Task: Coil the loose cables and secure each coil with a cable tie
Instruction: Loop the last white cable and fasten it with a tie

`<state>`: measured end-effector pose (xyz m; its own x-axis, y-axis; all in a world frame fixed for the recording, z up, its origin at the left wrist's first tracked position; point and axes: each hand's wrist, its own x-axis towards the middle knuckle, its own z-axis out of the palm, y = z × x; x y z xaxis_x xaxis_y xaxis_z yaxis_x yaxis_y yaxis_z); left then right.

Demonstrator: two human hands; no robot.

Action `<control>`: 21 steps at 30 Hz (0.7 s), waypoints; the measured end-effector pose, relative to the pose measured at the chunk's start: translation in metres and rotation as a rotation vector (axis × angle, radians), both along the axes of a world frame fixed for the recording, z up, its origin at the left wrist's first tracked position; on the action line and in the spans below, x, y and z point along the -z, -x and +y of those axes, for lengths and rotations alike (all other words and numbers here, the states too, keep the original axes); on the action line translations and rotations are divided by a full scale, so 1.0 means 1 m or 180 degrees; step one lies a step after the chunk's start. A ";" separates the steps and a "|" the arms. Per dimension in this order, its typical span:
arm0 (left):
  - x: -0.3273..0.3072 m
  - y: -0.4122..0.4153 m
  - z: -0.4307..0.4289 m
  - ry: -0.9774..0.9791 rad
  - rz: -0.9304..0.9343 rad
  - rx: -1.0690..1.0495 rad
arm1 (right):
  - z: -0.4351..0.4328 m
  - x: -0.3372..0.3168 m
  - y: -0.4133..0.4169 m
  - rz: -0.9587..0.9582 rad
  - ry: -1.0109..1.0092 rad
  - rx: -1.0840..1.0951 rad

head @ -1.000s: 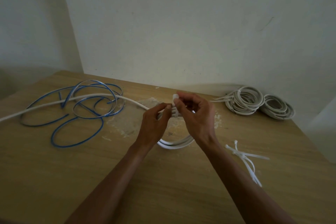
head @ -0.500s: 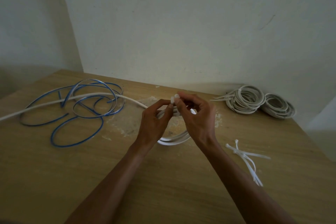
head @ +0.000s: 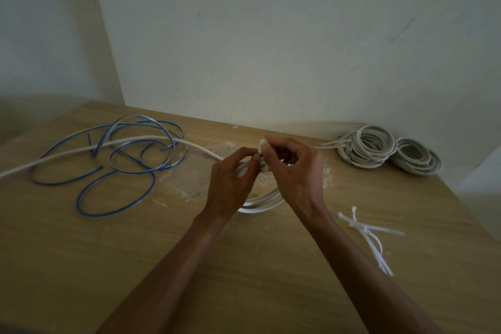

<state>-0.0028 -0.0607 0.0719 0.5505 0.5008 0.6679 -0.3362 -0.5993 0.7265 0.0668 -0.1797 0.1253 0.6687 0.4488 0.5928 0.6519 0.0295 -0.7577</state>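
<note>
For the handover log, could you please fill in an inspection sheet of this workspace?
Surface: brown wooden table, with a pale scuffed patch near the hands.
Job's things: partly coiled white cable; two finished white cable coils at the far right; loose white plastic cable ties beside the right forearm.
Clutter: nothing seen.
Hands: left hand grips the coil's strands; right hand pinches a white cable tie just above them.
Cables: loose blue cable in untidy loops, with the white cable's tail lying across it.
Surroundings: plain pale wall.
</note>
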 end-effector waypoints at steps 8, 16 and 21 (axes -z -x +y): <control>0.003 0.001 0.003 -0.0285 0.0037 -0.0186 | -0.009 -0.002 -0.006 -0.0336 0.0418 -0.0069; 0.001 0.002 0.002 -0.0202 0.0041 -0.0204 | -0.003 0.003 0.003 -0.0596 -0.0003 0.0128; 0.003 0.001 0.000 -0.0391 0.0043 -0.0176 | -0.002 0.002 0.004 -0.0580 0.0045 0.0171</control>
<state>-0.0036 -0.0602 0.0687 0.5337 0.4456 0.7188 -0.2908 -0.7014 0.6508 0.0630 -0.1816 0.1228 0.5742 0.4244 0.7001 0.7787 -0.0189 -0.6272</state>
